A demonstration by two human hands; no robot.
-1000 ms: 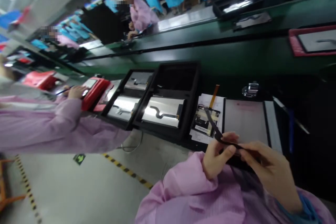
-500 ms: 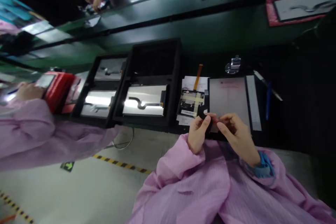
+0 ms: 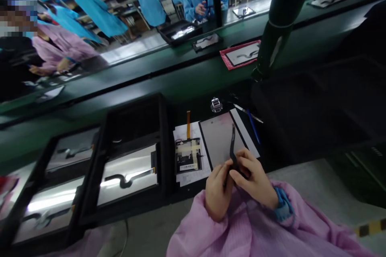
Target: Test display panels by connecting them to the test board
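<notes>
Both hands are together over the lower edge of a grey display panel (image 3: 215, 138). A black ribbon cable (image 3: 232, 144) rises from between them and lies across the view of the panel. My left hand (image 3: 218, 190) is closed on its lower end, fingers curled. My right hand (image 3: 253, 178) pinches the cable from the other side, thumb against fingers. Part of the cable is hidden in the hands. Left of the panel, a small circuit board (image 3: 188, 160) with yellowish tape lies on white paper (image 3: 183, 178), an orange flex strip (image 3: 188, 124) above it.
Black foam trays (image 3: 164, 148) holding silvery panels (image 3: 129, 172) stand at left. A metal clip (image 3: 216, 105), a white-handled tool (image 3: 247, 113) and a blue stick (image 3: 253, 126) lie beyond the panel. A dark post (image 3: 276, 28) rises behind. Several people are across the bench.
The view has swung to the right and upward. The black ribbon cable now stands out above my hands, and the reddish bit at my fingertips no longer shows. My hands have drawn closer together.
</notes>
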